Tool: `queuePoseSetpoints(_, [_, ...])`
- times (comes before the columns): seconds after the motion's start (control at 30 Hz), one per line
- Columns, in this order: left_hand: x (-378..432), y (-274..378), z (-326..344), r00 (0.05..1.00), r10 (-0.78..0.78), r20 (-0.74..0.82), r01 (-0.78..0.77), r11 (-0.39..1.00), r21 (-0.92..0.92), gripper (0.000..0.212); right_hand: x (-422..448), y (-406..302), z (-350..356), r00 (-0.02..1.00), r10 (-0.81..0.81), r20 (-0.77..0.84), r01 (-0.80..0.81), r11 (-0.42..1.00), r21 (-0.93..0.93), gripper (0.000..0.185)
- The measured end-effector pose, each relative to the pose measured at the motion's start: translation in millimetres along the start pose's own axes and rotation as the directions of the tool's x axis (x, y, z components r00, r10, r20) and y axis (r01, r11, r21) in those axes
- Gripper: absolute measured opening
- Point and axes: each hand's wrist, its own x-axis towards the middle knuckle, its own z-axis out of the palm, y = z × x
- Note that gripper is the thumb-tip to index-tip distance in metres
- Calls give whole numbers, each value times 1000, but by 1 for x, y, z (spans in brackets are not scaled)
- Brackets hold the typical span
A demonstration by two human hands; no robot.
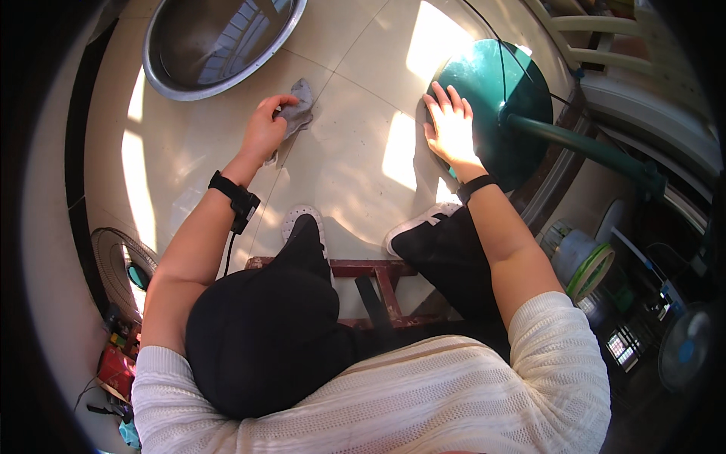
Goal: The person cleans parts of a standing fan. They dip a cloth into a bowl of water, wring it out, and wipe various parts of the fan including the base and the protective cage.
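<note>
A grey cloth [299, 109] is gripped between the thumb and fingers of my left hand [266, 127], just above the tiled floor. My right hand [451, 125] lies with spread fingers on the near left edge of a round green base [522, 153], which looks like the foot of a pedestal fan. A green pole [578, 141] runs from the middle of this base towards the right. Beyond my left hand stands a wide metal basin [227, 88] holding murky water.
Under my legs is a dark red wooden stool frame [388, 289]. A fan guard [122, 267] is at the left wall, near a red box [116, 369]. A black cable [482, 20] crosses the green base. Containers with a green rim [592, 272] stand at the right.
</note>
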Motion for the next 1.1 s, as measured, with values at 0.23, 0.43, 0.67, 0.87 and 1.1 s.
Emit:
queuePoseSetpoints(0.23, [5, 7, 4, 1000, -15, -5, 15, 1000, -15, 38, 15, -8, 4, 996, 35, -88, -43, 995, -90, 36])
queuePoseSetpoints(0.43, [10, 27, 9, 999, 25, 24, -22, 995, -93, 38, 28, -6, 22, 984, -48, -171, 2, 967, -255, 19])
queuePoseSetpoints(0.67, [9, 19, 9, 1000, 27, 14, -26, 995, -95, 38, 36, 0, 15, 991, 35, -131, -39, 999, -34, 15])
queuePoseSetpoints(0.87, [11, 15, 20, 997, 61, 48, -56, 995, -85, 41, 73, -27, -68, 873, 120, 472, -467, -74, 881, 18])
queuePoseSetpoints(1.1, [5, 24, 25, 991, 136, -4, -136, 990, -44, 38, 152, -117, -156, 966, -135, 220, -253, -329, 910, 23])
